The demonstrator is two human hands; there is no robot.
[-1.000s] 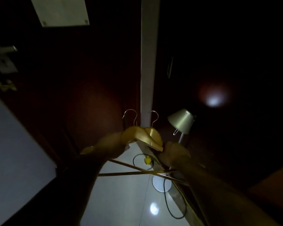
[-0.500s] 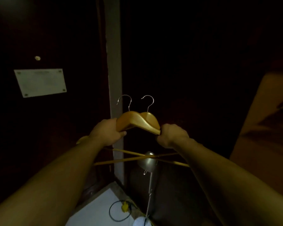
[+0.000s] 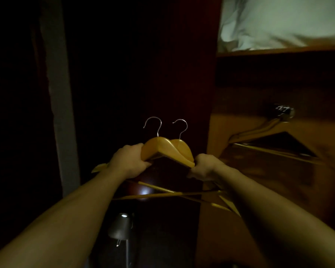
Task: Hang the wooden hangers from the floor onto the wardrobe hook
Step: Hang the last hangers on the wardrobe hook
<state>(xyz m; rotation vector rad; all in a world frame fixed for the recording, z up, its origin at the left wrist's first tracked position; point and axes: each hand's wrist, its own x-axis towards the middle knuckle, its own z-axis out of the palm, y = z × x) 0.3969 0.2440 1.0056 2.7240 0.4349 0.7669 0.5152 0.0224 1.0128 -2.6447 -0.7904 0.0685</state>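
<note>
2 hangers [image 3: 167, 149] in both hands

The wardrobe hook [image 3: 283, 112] is blurred, the hung hangers [image 3: 267, 140] dim, and white bedding [image 3: 282, 22] runs off-frame.

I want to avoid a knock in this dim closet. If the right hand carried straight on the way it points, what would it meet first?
Probably the dark wardrobe panel ahead of the right hand; the hung hanger sits off to its right. Depth is unclear.
</note>
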